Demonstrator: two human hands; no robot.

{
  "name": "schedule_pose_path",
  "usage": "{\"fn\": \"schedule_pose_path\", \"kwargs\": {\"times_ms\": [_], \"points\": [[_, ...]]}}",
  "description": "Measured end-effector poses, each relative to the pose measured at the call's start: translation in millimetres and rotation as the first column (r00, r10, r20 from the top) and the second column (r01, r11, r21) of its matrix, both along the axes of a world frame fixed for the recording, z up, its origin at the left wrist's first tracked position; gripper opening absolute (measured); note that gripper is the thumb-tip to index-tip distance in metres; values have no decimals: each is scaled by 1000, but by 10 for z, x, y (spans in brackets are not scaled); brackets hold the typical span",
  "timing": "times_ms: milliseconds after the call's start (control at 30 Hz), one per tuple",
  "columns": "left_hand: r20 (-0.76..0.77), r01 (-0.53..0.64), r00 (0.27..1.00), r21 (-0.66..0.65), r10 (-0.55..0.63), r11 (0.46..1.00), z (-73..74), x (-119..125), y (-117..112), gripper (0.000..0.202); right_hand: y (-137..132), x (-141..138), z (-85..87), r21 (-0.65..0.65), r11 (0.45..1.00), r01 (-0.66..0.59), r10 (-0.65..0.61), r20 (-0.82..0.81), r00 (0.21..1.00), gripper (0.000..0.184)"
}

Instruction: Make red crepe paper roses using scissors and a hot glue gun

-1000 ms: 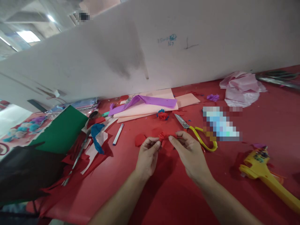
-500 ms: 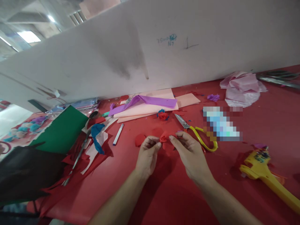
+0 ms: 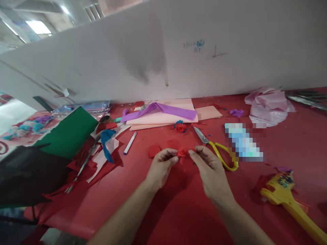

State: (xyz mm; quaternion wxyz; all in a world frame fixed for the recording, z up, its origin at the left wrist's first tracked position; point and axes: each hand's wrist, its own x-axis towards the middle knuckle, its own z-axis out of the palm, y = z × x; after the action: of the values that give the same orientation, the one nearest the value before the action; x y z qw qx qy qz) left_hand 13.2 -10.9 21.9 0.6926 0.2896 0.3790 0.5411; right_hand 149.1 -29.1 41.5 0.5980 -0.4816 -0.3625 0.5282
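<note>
Between my two hands is a small red paper flower (image 3: pixel 181 153), its petals coiled at the middle. My left hand (image 3: pixel 163 166) pinches its left side between thumb and fingers. My right hand (image 3: pixel 208 166) is closed on a petal at its right side. Cut red paper petals (image 3: pixel 154 151) lie on the table just left of my left hand. Beyond the hands sits a red and blue paper flower (image 3: pixel 180 127). Yellow-handled scissors (image 3: pixel 221 154) lie beside my right hand, blades pointing away to the left.
A yellow glue gun (image 3: pixel 286 194) lies at the right, near a blurred-out rectangle (image 3: pixel 244 142). Purple paper strips (image 3: pixel 176 113) rest on folded peach paper (image 3: pixel 163 120) against the white board (image 3: pixel 217 75). A marker (image 3: pixel 130 143), paper scraps and green sheet (image 3: pixel 66 136) are at the left.
The view has shifted slightly, so most things sit a little lower and to the right. Both hands keep hold of the red flower, whose coiled middle now shows more openly.
</note>
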Motion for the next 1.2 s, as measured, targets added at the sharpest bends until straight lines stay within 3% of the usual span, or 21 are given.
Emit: {"fn": "schedule_pose_path", "kwargs": {"times_ms": [333, 600, 1033, 1200], "points": [[-124, 75, 989, -1, -75, 997, 44, -38, -11, 18, 4, 46, 58, -5, 1000, 13, -13, 26, 1000, 15], [-108, 132, 986, 22, -129, 991, 16, -62, -13, 19, 35, 101, 38, -65, 998, -5, 6, 17, 1000, 16], [90, 28, 996, -135, -16, 990, -4, -58, 3, 22, 22, 69, 23, -103, 995, -6, 9, 31, 999, 20], [93, 14, 996, -165, 1, 986, 19, -45, 2, 22, 9, 27, 23, -87, 992, -91, 88, -38, 995, 15]]}}
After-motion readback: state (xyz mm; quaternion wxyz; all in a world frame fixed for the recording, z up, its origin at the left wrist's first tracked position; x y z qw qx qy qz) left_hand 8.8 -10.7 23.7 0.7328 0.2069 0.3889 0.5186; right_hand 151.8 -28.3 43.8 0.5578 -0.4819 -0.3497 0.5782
